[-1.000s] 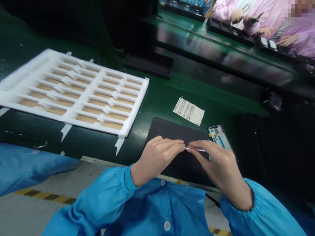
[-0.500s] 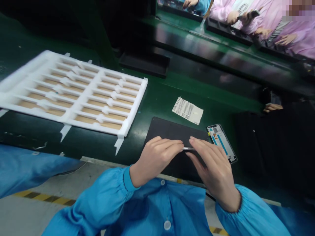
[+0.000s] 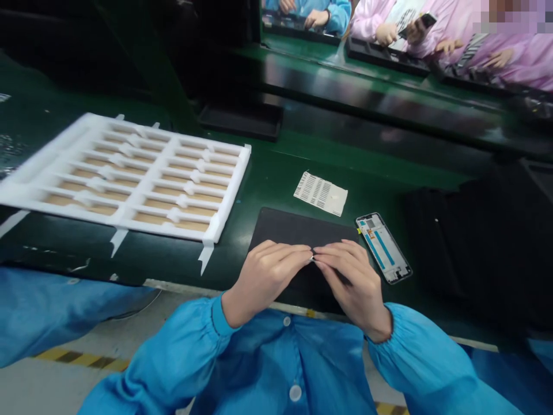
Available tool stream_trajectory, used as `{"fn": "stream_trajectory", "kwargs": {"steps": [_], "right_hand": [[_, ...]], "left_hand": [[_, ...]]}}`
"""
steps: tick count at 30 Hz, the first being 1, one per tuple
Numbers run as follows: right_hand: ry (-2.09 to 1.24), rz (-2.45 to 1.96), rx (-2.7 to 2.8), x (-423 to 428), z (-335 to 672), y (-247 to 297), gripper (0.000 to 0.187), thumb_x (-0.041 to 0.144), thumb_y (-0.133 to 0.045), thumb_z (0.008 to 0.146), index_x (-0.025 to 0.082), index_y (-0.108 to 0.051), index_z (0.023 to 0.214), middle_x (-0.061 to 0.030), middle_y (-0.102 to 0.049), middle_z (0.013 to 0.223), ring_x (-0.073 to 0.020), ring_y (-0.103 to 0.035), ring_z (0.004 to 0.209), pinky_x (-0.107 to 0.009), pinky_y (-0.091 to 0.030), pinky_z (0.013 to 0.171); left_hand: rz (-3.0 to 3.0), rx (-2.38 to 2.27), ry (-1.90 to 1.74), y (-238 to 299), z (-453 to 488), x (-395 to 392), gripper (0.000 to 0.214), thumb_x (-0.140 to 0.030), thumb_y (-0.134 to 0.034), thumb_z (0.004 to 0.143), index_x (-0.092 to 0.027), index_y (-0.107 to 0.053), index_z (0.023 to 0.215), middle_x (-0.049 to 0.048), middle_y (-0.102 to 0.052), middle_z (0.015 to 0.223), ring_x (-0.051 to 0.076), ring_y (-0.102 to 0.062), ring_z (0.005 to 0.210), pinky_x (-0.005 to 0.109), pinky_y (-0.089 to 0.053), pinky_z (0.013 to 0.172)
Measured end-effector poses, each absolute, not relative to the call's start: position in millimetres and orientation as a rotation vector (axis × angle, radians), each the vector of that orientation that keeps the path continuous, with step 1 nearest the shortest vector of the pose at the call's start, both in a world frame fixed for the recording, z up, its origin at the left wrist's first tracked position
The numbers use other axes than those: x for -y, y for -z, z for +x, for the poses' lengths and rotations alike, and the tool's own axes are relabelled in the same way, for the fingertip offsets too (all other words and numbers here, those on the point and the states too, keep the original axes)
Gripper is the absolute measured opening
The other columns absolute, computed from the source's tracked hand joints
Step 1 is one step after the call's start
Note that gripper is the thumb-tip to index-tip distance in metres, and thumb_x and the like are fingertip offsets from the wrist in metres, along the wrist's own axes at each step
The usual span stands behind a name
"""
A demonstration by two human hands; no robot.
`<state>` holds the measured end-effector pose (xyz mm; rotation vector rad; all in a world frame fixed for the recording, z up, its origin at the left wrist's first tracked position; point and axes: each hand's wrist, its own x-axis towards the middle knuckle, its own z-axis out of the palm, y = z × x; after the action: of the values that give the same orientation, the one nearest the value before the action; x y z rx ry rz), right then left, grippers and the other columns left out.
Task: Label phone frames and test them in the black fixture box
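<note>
From here I have the left hand (image 3: 270, 268) and right hand (image 3: 352, 274) pinching a small, mostly hidden piece (image 3: 311, 259) over the black mat (image 3: 298, 226), near the table's (image 3: 272, 178) near edge, left of the phone frame (image 3: 384, 249). I judge this fine fingertip work; the next move calls for steady, light pressure.

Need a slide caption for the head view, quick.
Left hand and right hand hold a small, mostly hidden piece over a black mat, a phone frame alongside.
</note>
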<state>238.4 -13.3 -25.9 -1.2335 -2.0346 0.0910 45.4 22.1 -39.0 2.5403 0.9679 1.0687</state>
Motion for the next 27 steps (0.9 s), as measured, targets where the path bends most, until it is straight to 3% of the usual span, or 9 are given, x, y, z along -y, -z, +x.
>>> {"fn": "stream_trajectory", "kwargs": {"steps": [8,11,18,27], "right_hand": [[-0.023,-1.151,1.888,26,241,26,0.029,-0.001,-0.065,0.083,0.019,-0.066,0.104,-0.0078,-0.073,0.103,-0.0199,-0.067,0.094,-0.039,-0.053,0.086],[-0.153,-1.167,1.930,44,248,38,0.032,-0.001,-0.065,0.082,0.017,-0.066,0.109,-0.0089,-0.071,0.103,-0.0195,-0.066,0.095,-0.034,-0.055,0.080],[-0.320,-1.651,1.680,44,270,74,0.010,0.018,-0.061,0.092,0.020,-0.065,0.101,-0.0060,-0.065,0.098,-0.0192,-0.062,0.093,-0.035,-0.052,0.084],[-0.424,-1.775,1.774,27,262,74,0.009,0.023,-0.056,0.095,0.020,-0.064,0.096,-0.0066,-0.060,0.096,-0.0228,-0.059,0.094,-0.040,-0.049,0.086]], "left_hand": [[2.546,-0.992,-1.103,39,47,-28,0.011,-0.016,-0.061,0.095,-0.018,-0.067,0.103,-0.0002,-0.076,0.103,0.016,-0.073,0.090,0.028,-0.049,0.077],[2.544,-0.995,-1.108,40,48,-36,0.010,-0.016,-0.062,0.094,-0.018,-0.067,0.102,-0.0012,-0.076,0.103,0.015,-0.073,0.089,0.027,-0.049,0.075],[2.562,-1.065,-1.093,37,46,-44,0.009,-0.016,-0.063,0.093,-0.018,-0.067,0.101,-0.0003,-0.076,0.104,0.016,-0.074,0.087,0.028,-0.048,0.071],[2.546,-1.148,-1.122,35,49,-43,0.009,-0.016,-0.063,0.093,-0.017,-0.068,0.100,0.0012,-0.077,0.103,0.017,-0.074,0.089,0.028,-0.049,0.072]]}}
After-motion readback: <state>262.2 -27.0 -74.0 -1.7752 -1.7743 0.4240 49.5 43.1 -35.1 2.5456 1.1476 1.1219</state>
